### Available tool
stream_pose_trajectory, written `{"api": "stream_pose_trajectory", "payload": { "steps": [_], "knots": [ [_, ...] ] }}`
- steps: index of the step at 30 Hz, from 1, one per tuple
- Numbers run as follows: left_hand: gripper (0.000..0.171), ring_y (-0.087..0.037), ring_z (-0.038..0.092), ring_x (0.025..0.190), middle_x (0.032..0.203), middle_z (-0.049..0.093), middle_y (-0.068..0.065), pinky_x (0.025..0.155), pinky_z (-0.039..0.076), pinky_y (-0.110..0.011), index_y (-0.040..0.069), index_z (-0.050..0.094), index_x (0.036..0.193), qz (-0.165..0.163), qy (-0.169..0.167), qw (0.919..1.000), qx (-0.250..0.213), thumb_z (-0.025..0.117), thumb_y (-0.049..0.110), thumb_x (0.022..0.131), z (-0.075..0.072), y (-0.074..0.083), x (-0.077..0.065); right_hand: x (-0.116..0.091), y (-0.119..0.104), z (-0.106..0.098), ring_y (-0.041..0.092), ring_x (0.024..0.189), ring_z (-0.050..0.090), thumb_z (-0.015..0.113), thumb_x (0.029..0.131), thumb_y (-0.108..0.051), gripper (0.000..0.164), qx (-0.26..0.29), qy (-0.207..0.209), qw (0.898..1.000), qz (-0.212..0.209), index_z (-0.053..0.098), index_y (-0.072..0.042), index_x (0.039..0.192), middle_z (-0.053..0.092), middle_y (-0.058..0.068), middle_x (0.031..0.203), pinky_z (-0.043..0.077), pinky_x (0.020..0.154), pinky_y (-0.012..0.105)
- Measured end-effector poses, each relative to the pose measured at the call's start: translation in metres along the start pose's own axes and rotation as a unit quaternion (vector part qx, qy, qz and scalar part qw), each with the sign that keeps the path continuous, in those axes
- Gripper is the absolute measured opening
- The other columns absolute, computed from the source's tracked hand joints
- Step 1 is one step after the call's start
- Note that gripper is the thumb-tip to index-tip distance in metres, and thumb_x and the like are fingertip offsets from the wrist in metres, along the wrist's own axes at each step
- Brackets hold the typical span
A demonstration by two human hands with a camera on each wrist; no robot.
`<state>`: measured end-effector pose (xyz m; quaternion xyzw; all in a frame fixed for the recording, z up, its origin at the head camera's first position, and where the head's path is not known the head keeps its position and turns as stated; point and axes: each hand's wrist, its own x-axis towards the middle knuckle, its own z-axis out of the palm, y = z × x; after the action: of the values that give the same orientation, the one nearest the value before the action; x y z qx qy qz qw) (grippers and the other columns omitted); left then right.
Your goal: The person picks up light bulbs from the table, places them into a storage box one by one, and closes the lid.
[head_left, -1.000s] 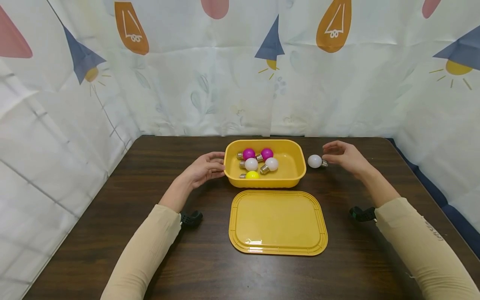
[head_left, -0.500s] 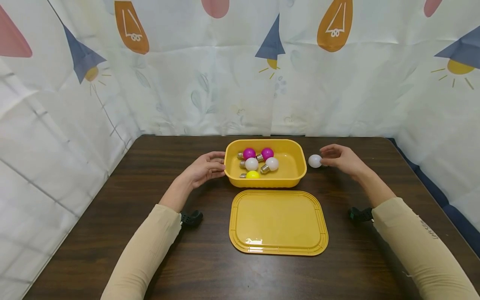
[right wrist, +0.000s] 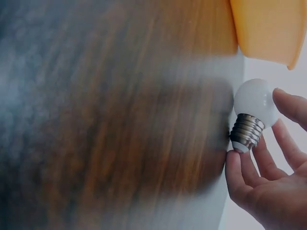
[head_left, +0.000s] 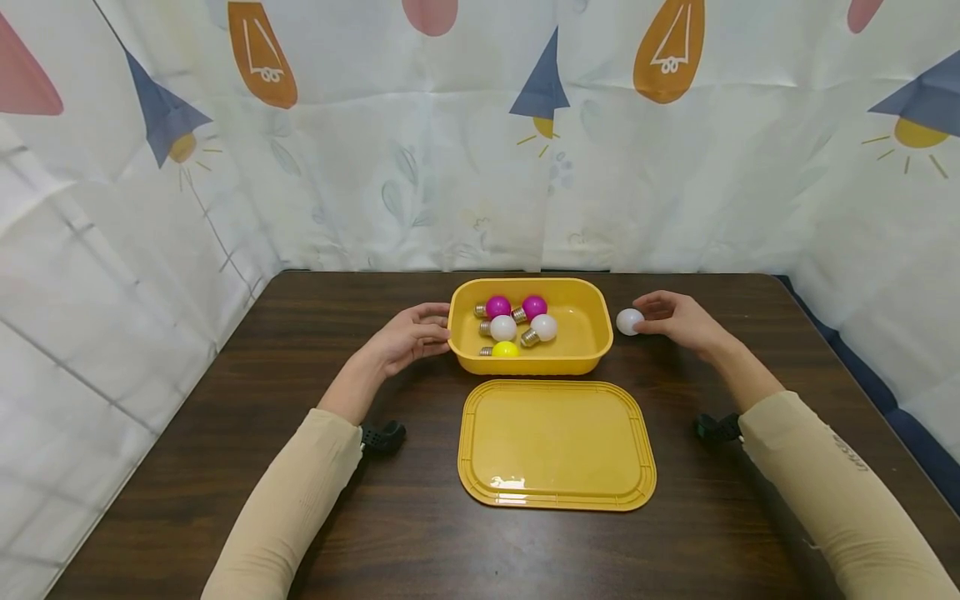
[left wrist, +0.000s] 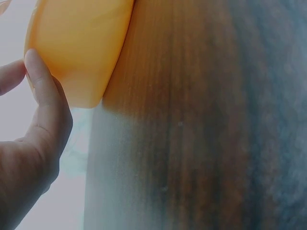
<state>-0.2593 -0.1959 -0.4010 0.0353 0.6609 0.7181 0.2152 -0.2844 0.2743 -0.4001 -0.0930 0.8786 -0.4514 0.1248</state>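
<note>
On the dark counter, nearest, lies a yellow lid. Beyond it, the left hand rests relaxed fingers against the left side of a yellow tub containing five bulbs. The right hand holds a white bulb between narrowed fingers, just right of the tub; it has shifted left over the bulb since half a second ago.

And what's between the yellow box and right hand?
One white bulb, in the head view, touching the right hand; the right wrist view shows it too.
</note>
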Motion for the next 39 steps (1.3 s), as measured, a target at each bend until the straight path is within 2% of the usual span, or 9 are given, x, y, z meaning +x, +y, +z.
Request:
{"api": "stream_pose_trajectory", "payload": {
  "steps": [17, 28, 39],
  "knots": [
    [0.058, -0.02, 0.07, 0.092, 0.138, 0.051, -0.031, 0.089, 0.06, -0.033, 0.0, 0.036, 0.154, 0.002, 0.002, 1.0, 0.004, 0.06, -0.003, 0.101, 0.0001, -0.0003, -0.0001, 0.0024, 0.0012, 0.0036, 0.043, 0.129, 0.049, 0.074, 0.098, -0.022, 0.053, -0.009, -0.007, 1.0, 0.005, 0.053, 0.001, 0.141, 0.051, 0.025, 0.142, 0.041, 0.108, 0.061],
    [0.058, -0.02, 0.07, 0.092, 0.137, 0.051, -0.03, 0.089, 0.06, -0.033, 0.001, 0.036, 0.154, 0.002, 0.005, 1.0, 0.004, 0.06, -0.003, 0.101, -0.0006, -0.0008, 0.0015, 0.0014, 0.0011, 0.0021, 0.042, 0.129, 0.048, 0.075, 0.097, -0.027, 0.057, -0.004, -0.005, 1.0, 0.004, 0.053, 0.0, 0.142, 0.051, 0.025, 0.143, 0.04, 0.108, 0.061],
    [0.058, -0.02, 0.07, 0.092, 0.139, 0.05, -0.032, 0.088, 0.06, -0.033, 0.0, 0.035, 0.154, 0.004, 0.001, 1.0, 0.0, 0.059, -0.003, 0.102, -0.0001, -0.0006, 0.0004, -0.002, -0.0028, 0.0001, 0.04, 0.126, 0.05, 0.075, 0.097, -0.025, 0.059, 0.029, -0.003, 1.0, 0.001, 0.05, 0.001, 0.143, 0.05, 0.026, 0.144, 0.046, 0.104, 0.057]
  ]
}}
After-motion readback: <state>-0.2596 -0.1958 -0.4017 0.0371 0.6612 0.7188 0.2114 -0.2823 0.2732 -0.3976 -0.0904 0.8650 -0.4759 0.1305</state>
